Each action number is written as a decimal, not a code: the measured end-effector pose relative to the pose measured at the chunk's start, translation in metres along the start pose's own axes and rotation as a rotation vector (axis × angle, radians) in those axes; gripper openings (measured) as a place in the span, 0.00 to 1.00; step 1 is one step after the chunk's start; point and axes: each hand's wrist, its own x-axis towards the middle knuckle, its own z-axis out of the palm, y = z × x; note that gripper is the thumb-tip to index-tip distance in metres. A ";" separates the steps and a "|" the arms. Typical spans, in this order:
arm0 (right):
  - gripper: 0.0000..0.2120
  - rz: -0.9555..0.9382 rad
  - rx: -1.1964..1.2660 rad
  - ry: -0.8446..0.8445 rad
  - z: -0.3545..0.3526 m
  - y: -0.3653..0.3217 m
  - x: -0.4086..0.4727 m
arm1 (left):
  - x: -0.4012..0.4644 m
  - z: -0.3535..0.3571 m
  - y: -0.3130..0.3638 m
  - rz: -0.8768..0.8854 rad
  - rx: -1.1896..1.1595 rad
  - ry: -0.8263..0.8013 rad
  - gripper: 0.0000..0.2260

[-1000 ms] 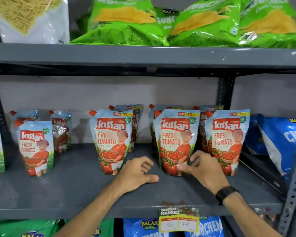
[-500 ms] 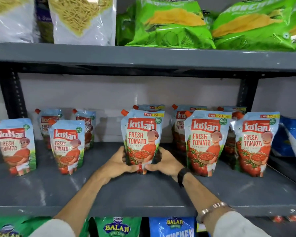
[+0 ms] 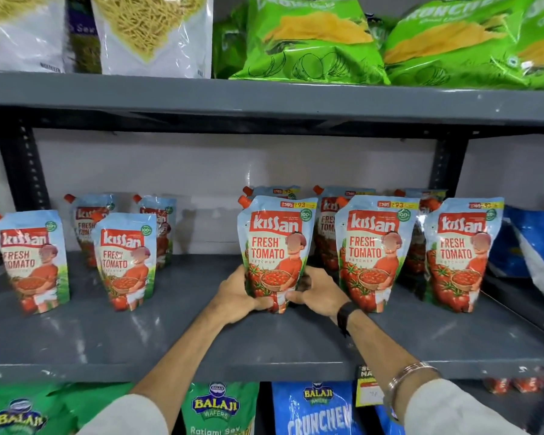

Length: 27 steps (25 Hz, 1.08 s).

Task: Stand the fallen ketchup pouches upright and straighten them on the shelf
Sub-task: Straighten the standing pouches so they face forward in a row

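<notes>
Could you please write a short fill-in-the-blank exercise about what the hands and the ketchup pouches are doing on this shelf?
1. The left hand and right hand together grip the base of one ketchup pouch, which stands ____.
2. The bags on the shelf above, over that pouch, are coloured ____.
3. The black watch sits on the ____ wrist.
4. The number of pouches in the front row is ____.

Missing words: upright; green; right; five
</notes>
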 end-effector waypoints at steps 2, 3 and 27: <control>0.21 -0.006 -0.001 0.009 0.001 0.001 0.000 | -0.002 0.001 0.003 -0.007 0.023 0.010 0.39; 0.21 -0.009 0.005 0.012 0.003 0.002 0.000 | -0.002 0.001 0.003 -0.007 0.026 0.019 0.39; 0.11 -0.097 0.075 0.004 0.130 -0.102 -0.037 | -0.080 -0.150 -0.044 0.068 0.265 0.287 0.12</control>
